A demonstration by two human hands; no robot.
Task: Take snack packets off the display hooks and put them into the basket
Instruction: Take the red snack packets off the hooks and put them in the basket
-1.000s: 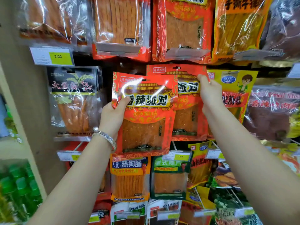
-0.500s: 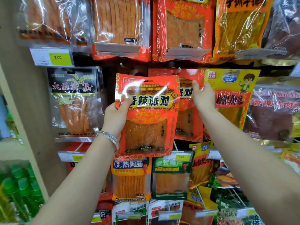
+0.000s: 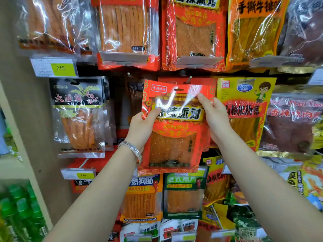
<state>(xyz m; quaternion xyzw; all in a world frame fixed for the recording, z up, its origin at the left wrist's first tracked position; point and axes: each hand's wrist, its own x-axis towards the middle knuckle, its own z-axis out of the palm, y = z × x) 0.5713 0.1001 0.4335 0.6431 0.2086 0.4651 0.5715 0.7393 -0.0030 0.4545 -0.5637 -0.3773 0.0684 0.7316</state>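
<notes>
The red snack packet [image 3: 174, 140] was held in front of the display, between a black packet [image 3: 78, 116] on the left and a yellow packet [image 3: 244, 109] on the right. Its long axis ran nearly vertical, the top leaning slightly right; its printed face was turned to the person and its hang slot pointed up. The left hand [image 3: 142, 126] gripped its left edge, the thumb pressed on the front and the other fingers hidden behind. The right hand [image 3: 215, 117] pinched its upper right part between thumb and curled fingers. 1 metal hook [image 3: 189, 79] showed just above the top edge; the slot seemed clear of it, though the glare made that uncertain. A silver bracelet [image 3: 131, 149] sat on the left wrist.
</notes>
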